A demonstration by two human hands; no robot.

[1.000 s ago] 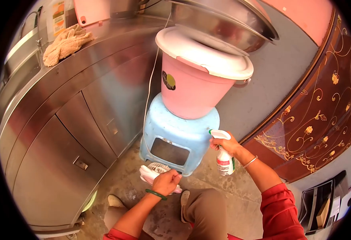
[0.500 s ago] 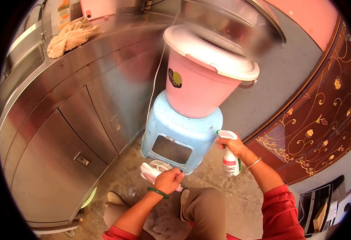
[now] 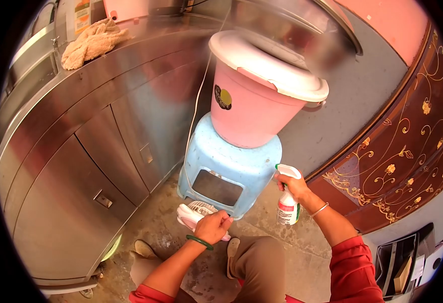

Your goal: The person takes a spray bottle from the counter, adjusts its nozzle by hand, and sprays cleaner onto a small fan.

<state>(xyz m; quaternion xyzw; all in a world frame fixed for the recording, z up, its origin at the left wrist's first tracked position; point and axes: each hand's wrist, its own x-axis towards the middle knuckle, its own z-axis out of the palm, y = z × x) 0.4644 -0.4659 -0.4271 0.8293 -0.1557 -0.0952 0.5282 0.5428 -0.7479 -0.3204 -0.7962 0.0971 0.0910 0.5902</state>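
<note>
While L hand (image 3: 211, 228) is closed round pink-and-white grilled item (image 3: 190, 216), R hand (image 3: 294, 186) grips spray bottle (image 3: 286, 214) by its neck, approx. upright, green nozzle tip to L. Grilled item: low, at near side of blue stool (image 3: 231, 151). Bottle: R of stool; contact, if any, can't be told. Stool stands on stained flr. (image 3: 302, 247), pink bucket (image 3: 257, 111) on top, white lid (image 3: 236, 50) on bucket. Steel cabinet (image 3: 65, 187) to L, white cable (image 3: 196, 103) betw. it & bucket. Floral panel (image 3: 398, 156) to R. Metal basins (image 3: 277, 22) above lid, part blurred. Tan cloth (image 3: 93, 43) on cabinet top, far L.
</note>
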